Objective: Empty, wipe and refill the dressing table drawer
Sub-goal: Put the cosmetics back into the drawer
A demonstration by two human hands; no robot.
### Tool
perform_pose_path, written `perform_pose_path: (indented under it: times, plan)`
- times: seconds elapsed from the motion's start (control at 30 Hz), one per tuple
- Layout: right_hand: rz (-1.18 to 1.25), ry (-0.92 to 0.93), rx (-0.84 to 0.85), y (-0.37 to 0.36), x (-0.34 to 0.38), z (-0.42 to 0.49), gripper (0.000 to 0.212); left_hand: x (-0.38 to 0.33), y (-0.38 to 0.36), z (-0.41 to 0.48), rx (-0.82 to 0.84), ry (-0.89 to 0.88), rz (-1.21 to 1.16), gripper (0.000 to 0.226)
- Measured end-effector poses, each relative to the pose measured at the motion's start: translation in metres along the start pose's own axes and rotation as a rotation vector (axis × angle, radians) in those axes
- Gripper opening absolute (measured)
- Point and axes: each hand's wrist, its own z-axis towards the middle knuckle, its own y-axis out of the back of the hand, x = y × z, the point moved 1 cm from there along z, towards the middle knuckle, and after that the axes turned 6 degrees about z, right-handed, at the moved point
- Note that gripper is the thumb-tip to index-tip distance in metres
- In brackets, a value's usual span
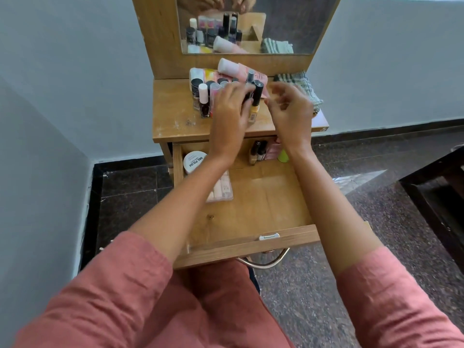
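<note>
Down at the bottom edge of the frame, pink sleeves (120,292) reach forward over the drawer (251,243), pulled well out at lower centre, its metal handle (270,262) hanging under the front panel. Not emptied yet, by the look of it. A white jar (194,162) marked nail polish sits in the left rear corner, and a flat clear pack (222,189) lies just beside it, partly under the left forearm. Small bottles (258,151) stand at the back with a pink box (272,150) and something green (283,156). What that is, can't tell; the right wrist cuts it off.

Further up, over the surface (175,114), the left hand (231,109) drapes over a crowd of upright bottles (203,96). Its fingers are curled and seemingly closed on a dark bottle (248,96) next to a yellow one (254,110), though the back of the hand hides the grip itself. The right hand (291,109) hovers alongside, fingers loosely bent, nothing in it.

Those little glass bottles look light but breakable and tippy, so take them by the body, low down, a couple at a time. The jar looks stiff and easy to grasp by the sides.

Behind, tubes (238,69) lie stacked, and a striped cloth (298,89), soft enough to grab anywhere, sits folded at right. At the top the mirror (251,21) doubles it all, and the drawer's far end runs under the surface, out of sight.
</note>
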Motion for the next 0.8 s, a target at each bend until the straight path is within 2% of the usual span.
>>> perform_pose_path:
  times: [0.13, 0.3, 0.4, 0.53, 0.8]
  plan:
    - [-0.083, 0.019, 0.089, -0.007, 0.008, 0.024, 0.032, -0.006, 0.011, 0.037, -0.002, -0.127, 0.249, 0.030]
    - [-0.139, -0.018, 0.153, -0.015, 0.004, 0.030, 0.022, -0.002, 0.007, 0.051, 0.257, -0.165, 0.442, 0.027]
    - [-0.143, -0.022, 0.144, -0.016, 0.004, 0.032, 0.025, -0.003, 0.003, 0.051, 0.293, -0.161, 0.512, 0.027]
    - [-0.136, -0.047, 0.152, -0.015, 0.003, 0.033, 0.023, -0.006, 0.003, 0.051, 0.304, -0.125, 0.508, 0.024]
    - [-0.106, -0.012, 0.163, 0.010, 0.012, 0.020, 0.024, -0.020, 0.018, 0.042, 0.347, -0.093, 0.246, 0.021]
